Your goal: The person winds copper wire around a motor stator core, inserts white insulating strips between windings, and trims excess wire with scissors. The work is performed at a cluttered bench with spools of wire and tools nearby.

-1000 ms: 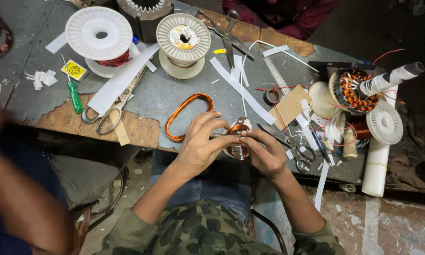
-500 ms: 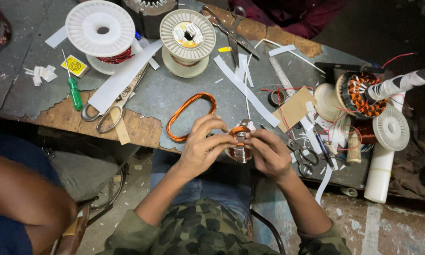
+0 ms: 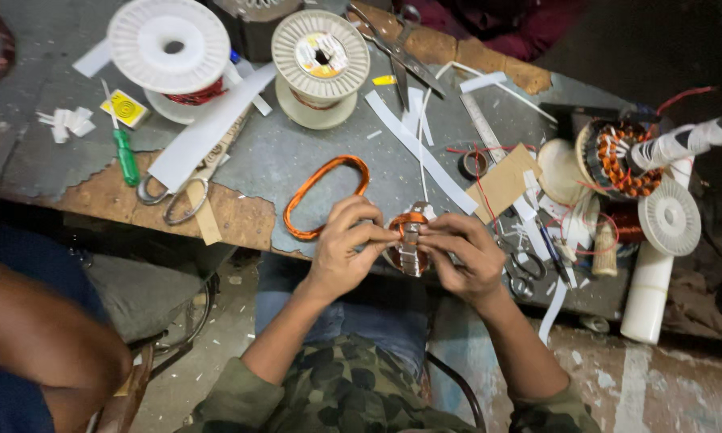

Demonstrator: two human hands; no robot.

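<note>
My left hand [image 3: 346,248] and my right hand [image 3: 467,255] meet at the near edge of the workbench [image 3: 273,160], both gripping a small stator [image 3: 407,239] wound with copper wire. Fingers of both hands pinch its metal core from either side. A loose oval coil of copper wire [image 3: 322,192] lies on the bench just beyond my left hand. My sleeves are camouflage patterned.
Two white wire spools [image 3: 168,36] [image 3: 321,52] stand at the back. Scissors [image 3: 176,192], a green screwdriver [image 3: 124,152], white paper strips [image 3: 421,152], card pieces [image 3: 501,183] and another wound stator [image 3: 618,156] lie around. Another person's arm [image 3: 40,337] is at lower left.
Both hands stay on the small stator, with the fingers shifting slightly around it. The view has drifted a little; the other person's arm has moved at the left.
</note>
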